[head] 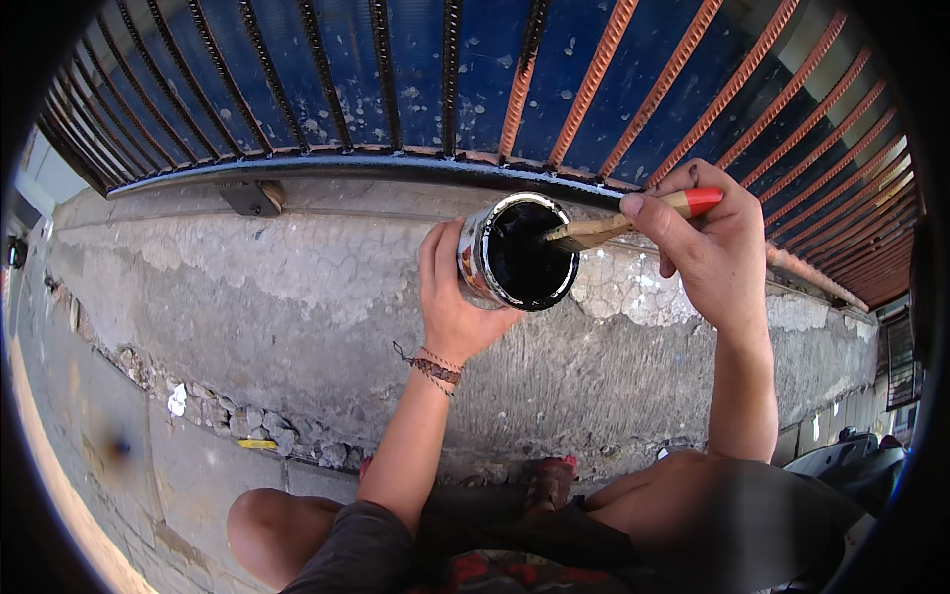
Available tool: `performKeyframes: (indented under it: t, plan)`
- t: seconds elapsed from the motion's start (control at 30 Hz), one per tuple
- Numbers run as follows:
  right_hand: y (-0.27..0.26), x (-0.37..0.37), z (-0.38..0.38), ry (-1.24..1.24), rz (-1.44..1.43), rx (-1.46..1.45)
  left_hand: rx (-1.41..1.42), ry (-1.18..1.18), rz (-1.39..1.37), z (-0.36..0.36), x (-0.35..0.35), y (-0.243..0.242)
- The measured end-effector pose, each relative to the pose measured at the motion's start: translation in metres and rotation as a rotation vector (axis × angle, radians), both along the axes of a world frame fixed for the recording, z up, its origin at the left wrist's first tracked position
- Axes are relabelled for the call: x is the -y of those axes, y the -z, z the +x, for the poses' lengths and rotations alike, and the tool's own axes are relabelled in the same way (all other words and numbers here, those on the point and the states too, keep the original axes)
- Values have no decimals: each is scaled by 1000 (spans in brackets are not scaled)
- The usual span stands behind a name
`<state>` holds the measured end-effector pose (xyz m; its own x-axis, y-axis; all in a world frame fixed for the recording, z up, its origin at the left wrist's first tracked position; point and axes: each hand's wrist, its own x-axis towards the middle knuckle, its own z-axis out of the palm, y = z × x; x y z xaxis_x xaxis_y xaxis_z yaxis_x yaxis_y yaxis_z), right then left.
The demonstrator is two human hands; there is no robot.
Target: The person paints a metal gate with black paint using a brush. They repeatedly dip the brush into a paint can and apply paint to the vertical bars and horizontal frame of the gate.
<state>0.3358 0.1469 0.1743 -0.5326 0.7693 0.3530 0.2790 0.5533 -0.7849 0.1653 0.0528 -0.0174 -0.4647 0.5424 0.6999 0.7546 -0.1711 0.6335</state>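
My left hand [462, 301] grips a round metal can [475, 260] from its left side and below. Black paint [523, 256] fills much of what shows inside, and smears of it mark the rim. A paintbrush with a wooden handle and red end [686, 200] is pinched between the thumb and fingers of my right hand [705, 237]. Its bristles dip over the can's right rim, and their tips are hidden in the black. Behind the can, a metal grille of ribbed bars rises from a bottom rail [356, 169]. The left bars [319, 74] are black; the right bars [601, 70] are reddish-brown.
A blue, paint-spotted surface [415, 74] lies behind the bars. Below the rail is a rough concrete wall [334, 297] with a dark metal bracket [252, 198]. Rubble [274, 427] and a yellow scrap [257, 444] lie along the pavement's edge. My knees are close beneath my arms.
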Motion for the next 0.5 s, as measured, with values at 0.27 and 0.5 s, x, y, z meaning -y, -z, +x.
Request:
performKeyframes:
  t: [0.27, 0.5]
  plan:
    - [5, 3, 6, -198, 227, 250, 40, 11, -53, 0, 0, -2]
    - [-1, -2, 13, -116, 233, 163, 17, 29, -46, 0, -4, 0]
